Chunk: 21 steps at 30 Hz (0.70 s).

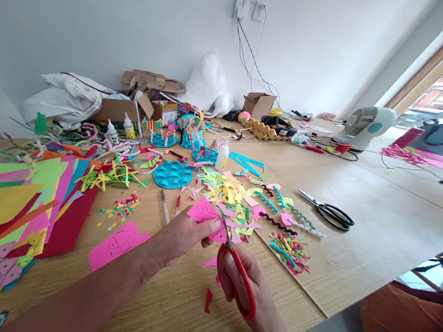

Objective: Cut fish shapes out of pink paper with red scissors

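My left hand (192, 232) pinches a piece of pink paper (203, 210) that has dark drawn lines on it. Red-handled scissors (248, 289) are in my right hand (245, 272), their blades at the right edge of that paper. Left of my forearm lies another pink sheet (120, 243) with a drawn outline. Beneath and beyond my hands spreads a pile of yellow, green and pink paper scraps (223, 186). A small red scrap (208, 300) rests on the table below the scissors.
Coloured paper sheets (4, 205) are stacked at the left. Black-handled scissors (330, 214) and a thin wooden stick (292, 275) lie to the right. Farther back are a blue round base (172, 174), a glue bottle (222, 156), cardboard boxes (118, 110) and a white fan (365, 128).
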Each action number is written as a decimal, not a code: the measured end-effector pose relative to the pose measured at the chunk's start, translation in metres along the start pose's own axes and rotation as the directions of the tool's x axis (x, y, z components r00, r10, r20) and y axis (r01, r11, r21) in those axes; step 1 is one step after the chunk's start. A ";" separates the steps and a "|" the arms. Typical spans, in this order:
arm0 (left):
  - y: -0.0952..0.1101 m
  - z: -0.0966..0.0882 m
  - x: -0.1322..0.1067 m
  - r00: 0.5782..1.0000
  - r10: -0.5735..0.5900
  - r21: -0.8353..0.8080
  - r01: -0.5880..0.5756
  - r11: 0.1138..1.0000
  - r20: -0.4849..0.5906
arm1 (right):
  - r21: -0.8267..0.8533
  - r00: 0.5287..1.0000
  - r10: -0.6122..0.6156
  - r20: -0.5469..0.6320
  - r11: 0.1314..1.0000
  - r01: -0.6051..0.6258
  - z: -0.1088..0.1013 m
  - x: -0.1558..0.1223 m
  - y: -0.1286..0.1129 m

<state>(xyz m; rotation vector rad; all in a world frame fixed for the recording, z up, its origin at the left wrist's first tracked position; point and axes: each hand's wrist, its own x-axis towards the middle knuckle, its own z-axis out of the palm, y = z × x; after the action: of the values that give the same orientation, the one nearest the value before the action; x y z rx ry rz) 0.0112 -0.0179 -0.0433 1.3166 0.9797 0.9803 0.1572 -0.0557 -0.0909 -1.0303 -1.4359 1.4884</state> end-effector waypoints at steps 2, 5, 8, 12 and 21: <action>-0.001 0.000 0.000 1.000 -0.001 0.001 0.001 1.000 0.010 | 0.006 1.000 0.000 0.000 1.000 0.000 0.000 0.000 0.002; -0.001 0.000 -0.001 1.000 -0.005 0.005 0.005 1.000 0.010 | 0.025 1.000 -0.003 0.008 1.000 0.003 -0.001 0.000 0.004; 0.000 0.000 -0.001 1.000 -0.013 0.013 0.013 1.000 0.003 | 0.038 1.000 -0.013 0.019 0.999 0.012 -0.001 -0.001 0.005; 0.002 0.001 -0.001 1.000 -0.005 0.006 0.005 1.000 0.011 | 0.026 0.998 -0.049 0.044 0.998 0.048 -0.003 -0.001 0.003; 0.004 -0.001 0.000 1.000 0.003 0.021 -0.003 1.000 0.010 | -0.013 0.997 -0.078 -0.016 0.997 0.078 -0.004 0.000 -0.001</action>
<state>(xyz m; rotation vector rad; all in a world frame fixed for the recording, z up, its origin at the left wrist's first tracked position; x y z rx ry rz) 0.0105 -0.0179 -0.0397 1.3399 0.9832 0.9669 0.1609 -0.0542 -0.0895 -0.9809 -1.4588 1.4137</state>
